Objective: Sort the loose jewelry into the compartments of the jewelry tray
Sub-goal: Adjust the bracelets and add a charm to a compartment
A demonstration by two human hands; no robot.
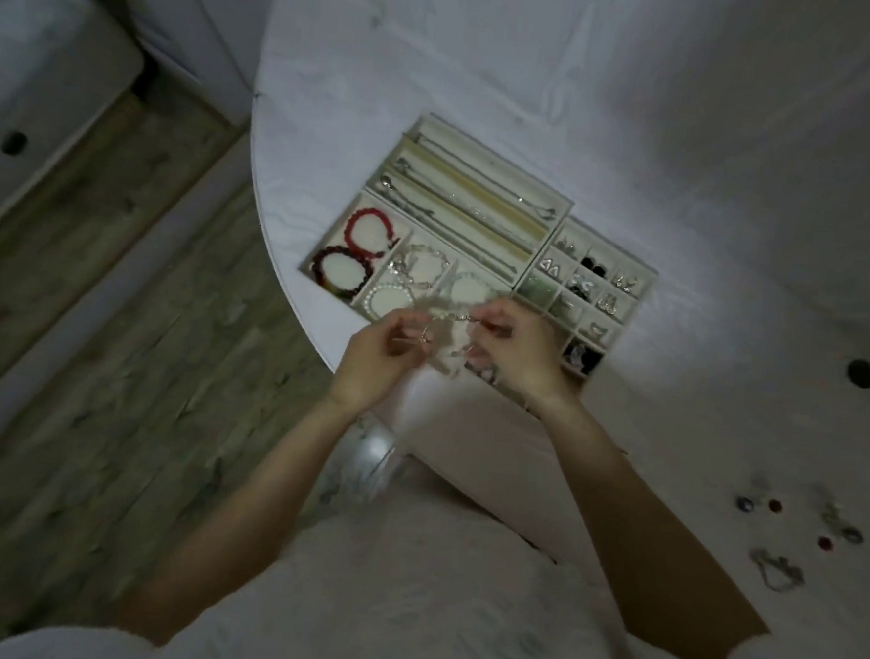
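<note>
A cream jewelry tray [555, 199] lies on the white round table. Long slots at its back hold chains, the left compartments hold red and dark bead bracelets [366, 231] and pale ones, and small squares at the right hold earrings [592, 268]. Just above the tray's front edge, my left hand [377, 356] and my right hand [511, 347] each pinch an end of a thin silver bracelet [452, 316], which stretches between them. The picture is blurred there, so the clasp is unclear.
Loose jewelry [810, 530] lies on the table at the right: small round red and silver pieces and a silver chain [776, 569]. A dark hole [862, 373] marks the tabletop. Wooden floor [111, 358] runs along the table's curved left edge.
</note>
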